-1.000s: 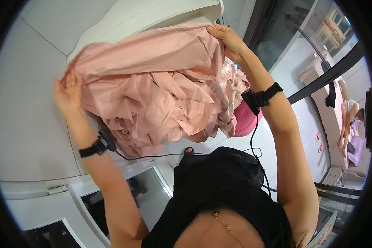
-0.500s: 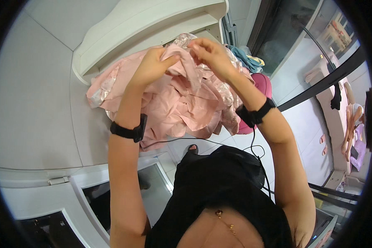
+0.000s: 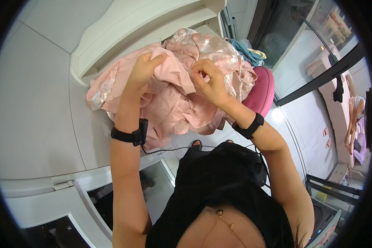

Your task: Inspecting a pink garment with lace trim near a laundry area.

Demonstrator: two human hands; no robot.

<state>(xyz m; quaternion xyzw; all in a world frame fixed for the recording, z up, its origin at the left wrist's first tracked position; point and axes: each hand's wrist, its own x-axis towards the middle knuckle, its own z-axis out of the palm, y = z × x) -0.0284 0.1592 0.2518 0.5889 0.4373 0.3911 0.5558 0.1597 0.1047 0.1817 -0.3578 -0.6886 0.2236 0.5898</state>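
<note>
A rumpled heap of pale pink fabric [image 3: 169, 111], with shiny patterned sections [image 3: 211, 45], is piled below a white curved shelf unit [image 3: 124, 29]. My left hand [image 3: 143, 70] grips a bunched fold on the upper left of the heap, thumb over the cloth. My right hand [image 3: 208, 84] is just right of that fold, finger and thumb pinched close to the cloth; what is between them is too small to make out. Black bands with cables are on both forearms. A pink padded stool [image 3: 262, 89] shows behind the heap's right side.
Teal and yellow cloth [image 3: 248, 53] lies beyond the stool. A dark-framed glass door [image 3: 295, 91] stands to the right; past it, another person [image 3: 352, 128] is on a bed. White door frames [image 3: 82, 194] are at lower left. My sandaled feet show below the heap.
The long panel held stretched between my hands is now bunched. Both hands came inward, then moved slightly lower, the left one also leftward. More shiny patterned fabric shows at the top.
</note>
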